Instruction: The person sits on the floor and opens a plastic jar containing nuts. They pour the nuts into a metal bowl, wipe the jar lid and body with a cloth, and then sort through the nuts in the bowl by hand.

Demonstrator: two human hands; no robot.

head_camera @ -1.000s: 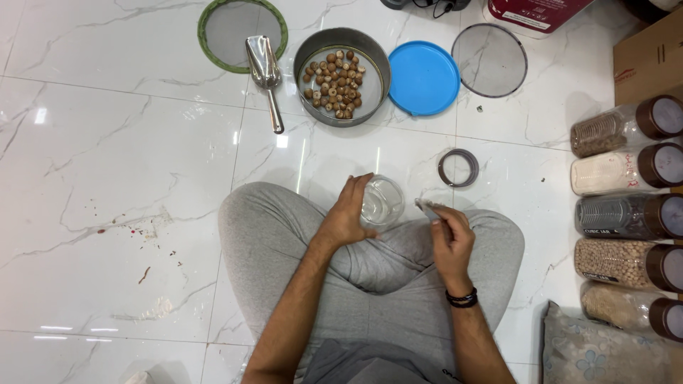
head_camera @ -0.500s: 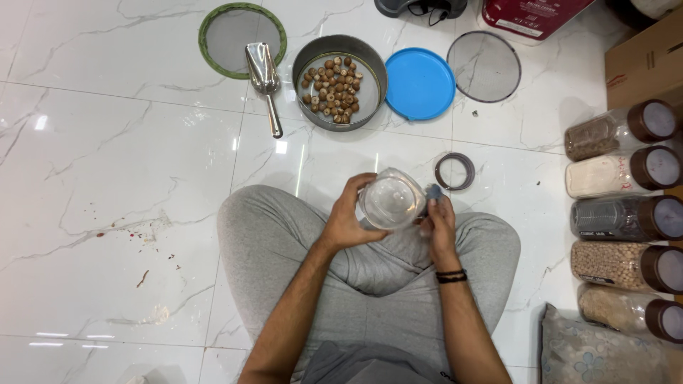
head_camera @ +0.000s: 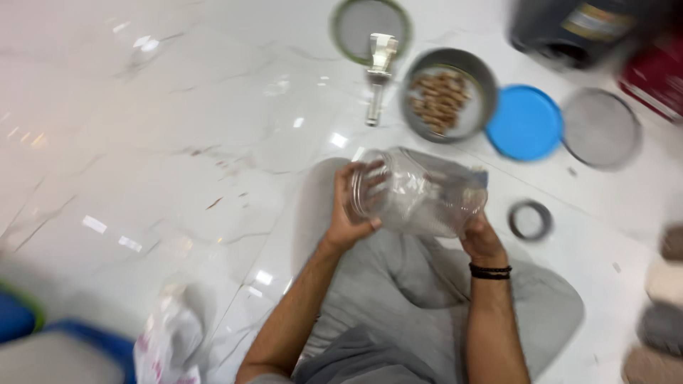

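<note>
Head view: both hands (head_camera: 352,206) clamp clear jar (head_camera: 416,192) sideways, mouth seemingly left.

The scene is brightly and evenly lit from overhead. Small white glare spots are scattered across the glossy marble floor (head_camera: 163,163), mostly in the upper left and centre of the frame. Soft, faint shadows are cast beside the metal bowl (head_camera: 448,96) and the scoop (head_camera: 378,71). Motion blur is spread over the whole frame and is heaviest at the edges. Reflections are seen on the clear jar (head_camera: 416,192), which is smeared.
</note>
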